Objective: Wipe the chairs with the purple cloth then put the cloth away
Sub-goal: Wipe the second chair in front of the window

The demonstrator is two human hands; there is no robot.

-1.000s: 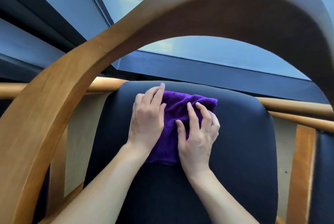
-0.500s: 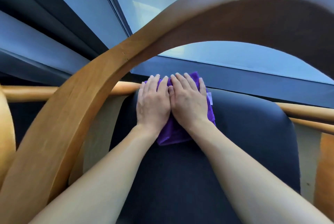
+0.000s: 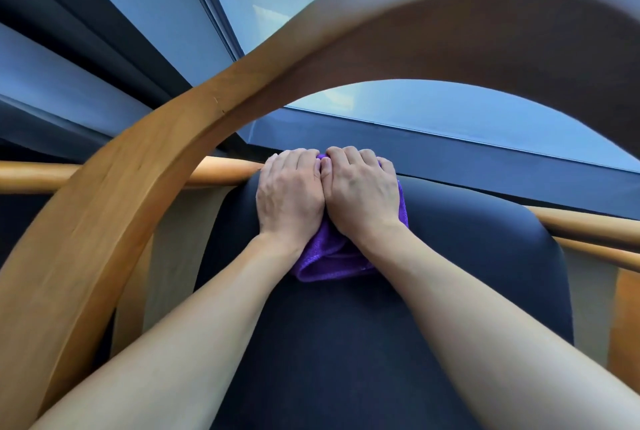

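The purple cloth lies bunched on the dark blue seat of a wooden chair, at the seat's far edge. My left hand and my right hand sit side by side on top of it, thumbs touching. Both hands' fingers are curled down over the cloth at the seat's far rim. Most of the cloth is hidden under my hands; only its near end and a strip by my right hand show.
The chair's curved wooden back rail arches close over my arms. Wooden armrests run left and right of the seat. A dark window frame and glass lie just beyond the seat. Another chair's wooden frame stands at the right.
Both hands pushed the cloth from the seat's middle to its far edge and closed up side by side. Their fingers, straight half a second ago, now curl over the rim.
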